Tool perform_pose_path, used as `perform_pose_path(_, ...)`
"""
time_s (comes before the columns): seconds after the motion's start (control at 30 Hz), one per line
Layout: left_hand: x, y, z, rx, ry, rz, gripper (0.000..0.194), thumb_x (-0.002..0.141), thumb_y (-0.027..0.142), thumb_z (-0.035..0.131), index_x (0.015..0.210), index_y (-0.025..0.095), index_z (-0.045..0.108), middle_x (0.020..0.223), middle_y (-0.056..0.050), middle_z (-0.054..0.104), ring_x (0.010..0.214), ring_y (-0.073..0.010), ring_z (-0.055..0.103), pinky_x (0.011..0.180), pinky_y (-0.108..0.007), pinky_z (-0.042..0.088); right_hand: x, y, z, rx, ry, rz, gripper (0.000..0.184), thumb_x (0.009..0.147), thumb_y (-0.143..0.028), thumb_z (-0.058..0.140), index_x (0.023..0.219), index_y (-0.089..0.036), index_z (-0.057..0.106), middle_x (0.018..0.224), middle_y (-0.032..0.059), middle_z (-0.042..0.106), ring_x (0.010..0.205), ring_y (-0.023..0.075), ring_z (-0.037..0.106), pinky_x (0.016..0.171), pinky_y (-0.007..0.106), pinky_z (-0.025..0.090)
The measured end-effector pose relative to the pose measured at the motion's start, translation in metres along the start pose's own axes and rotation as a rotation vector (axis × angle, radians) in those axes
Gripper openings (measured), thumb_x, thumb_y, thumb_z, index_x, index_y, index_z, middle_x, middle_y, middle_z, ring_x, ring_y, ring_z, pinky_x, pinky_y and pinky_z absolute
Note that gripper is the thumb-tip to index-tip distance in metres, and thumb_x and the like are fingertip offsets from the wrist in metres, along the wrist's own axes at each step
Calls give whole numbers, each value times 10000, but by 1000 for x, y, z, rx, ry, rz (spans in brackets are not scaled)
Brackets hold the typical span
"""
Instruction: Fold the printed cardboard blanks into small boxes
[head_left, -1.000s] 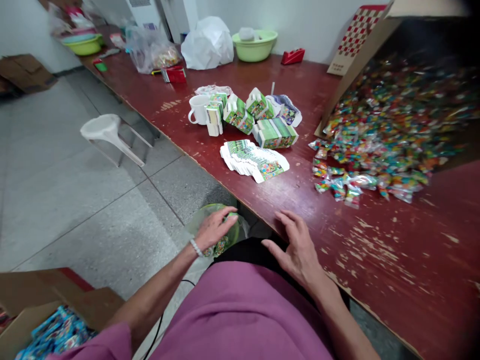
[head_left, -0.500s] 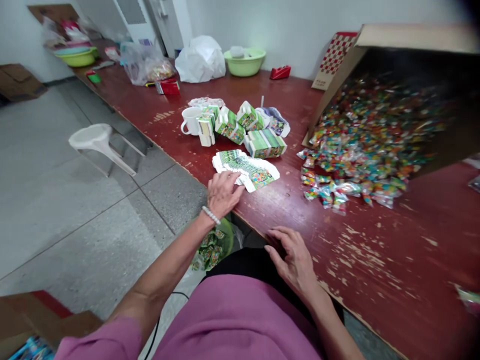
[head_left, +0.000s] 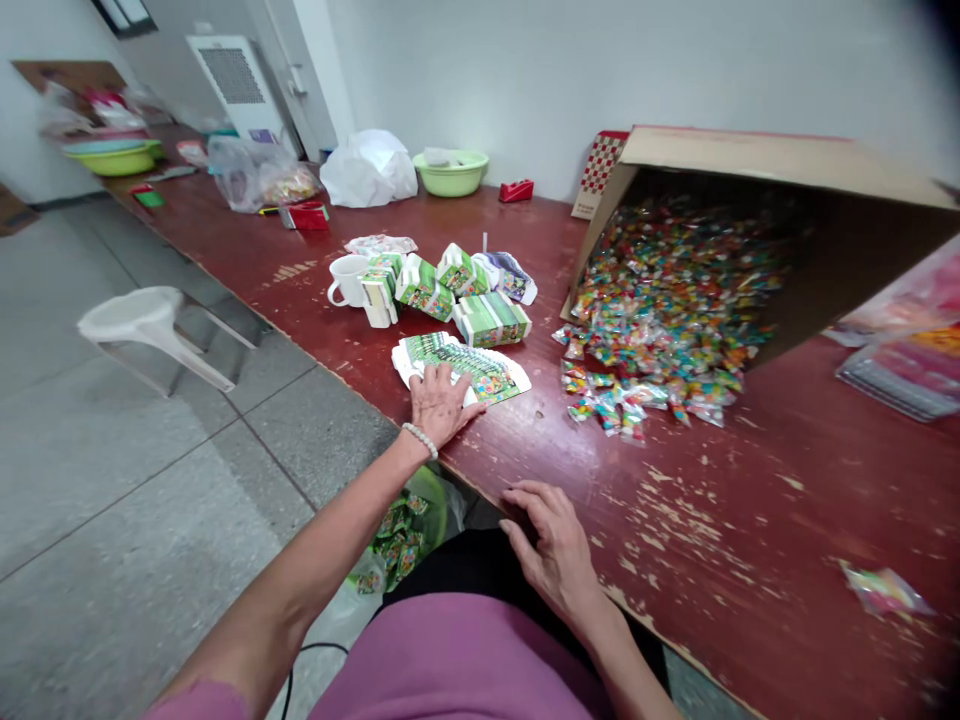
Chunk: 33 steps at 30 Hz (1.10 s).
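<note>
My left hand (head_left: 441,402), a beaded bracelet at its wrist, lies with fingers spread on the near edge of a fanned stack of flat printed cartons (head_left: 489,372). At the table's front edge rests my right hand (head_left: 546,535), its fingers loosely bent and apart with nothing in them. Behind the fanned cartons stand several banded bundles of green cartons (head_left: 491,320), beside a white mug (head_left: 348,280). To the right, small candy packets (head_left: 660,330) spill from a tipped cardboard box (head_left: 750,150) onto the red table (head_left: 525,450).
Below the table edge, a green basin (head_left: 431,500) holds filled green packs. A white stool (head_left: 142,318) stands on the floor at left. Along the wall are a white bag (head_left: 369,168), a light green basin (head_left: 451,178) and a red tape dispenser (head_left: 516,190). One candy packet (head_left: 886,590) lies far right.
The view has swung right and up, so the table things appear further left and lower. My left hand has moved further onto the fanned cartons. My right hand stays at the table edge.
</note>
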<state>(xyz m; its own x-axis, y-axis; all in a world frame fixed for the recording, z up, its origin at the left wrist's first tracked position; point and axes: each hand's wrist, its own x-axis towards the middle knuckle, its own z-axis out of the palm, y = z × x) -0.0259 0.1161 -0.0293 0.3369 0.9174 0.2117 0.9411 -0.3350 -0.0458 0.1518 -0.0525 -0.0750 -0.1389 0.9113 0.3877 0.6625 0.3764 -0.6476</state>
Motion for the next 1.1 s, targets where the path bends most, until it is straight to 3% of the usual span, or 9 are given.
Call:
perform_pose_path(0.27, 13, 1, -8, -17, -70, 62, 427, 847, 548, 606, 1151, 249, 631, 1231, -154, 518, 1134, -370, 402, 899, -488, 304, 4, -4, -3, 46, 14, 13, 226, 882, -182, 581, 1102, -223, 612, 1075, 97, 659, 990, 254, 607, 852, 424, 503)
perform_pose_path(0.53, 33, -1, -13, -77, -129, 53, 461, 769, 497, 712, 1134, 231, 618, 1178, -138, 537, 1081, -343, 451, 863, -454, 350, 8, -8, -3, 46, 60, 26, 190, 847, -162, 591, 1018, -226, 644, 1012, 80, 681, 929, 240, 635, 828, 393, 521)
perform_pose_path(0.87, 32, 1, -13, -290, -73, 8, 369, 715, 365, 767, 1035, 232, 641, 1200, -136, 550, 1166, -365, 411, 936, -490, 295, 9, -8, -3, 146, 74, 47, 140, 843, -170, 605, 963, -216, 658, 974, 73, 678, 902, 230, 635, 811, 376, 517)
perform_pose_path(0.93, 27, 2, -16, -384, -49, -19, 314, 736, 333, 742, 1011, 229, 632, 1164, -125, 578, 1162, -347, 429, 943, -470, 300, 10, -4, -4, 245, 102, 138, 165, 845, -205, 611, 1004, -209, 657, 937, 64, 676, 873, 218, 643, 799, 365, 525)
perform_pose_path(1.0, 19, 4, -20, -500, -37, -58, 189, 792, 310, 670, 953, 224, 620, 1038, -98, 620, 1087, -312, 490, 921, -442, 330, 15, 2, -5, 399, 170, 325, 286, 848, -276, 620, 1124, -201, 619, 931, 56, 679, 786, 192, 650, 735, 344, 544)
perform_pose_path(1.1, 1, 7, -26, -717, -64, -109, 119, 837, 334, 594, 851, 217, 586, 819, -32, 619, 858, -235, 569, 813, -371, 407, 26, 10, -9, 673, 291, 606, 534, 809, -412, 669, 1278, -206, 517, 1144, 98, 654, 684, 148, 635, 581, 289, 540)
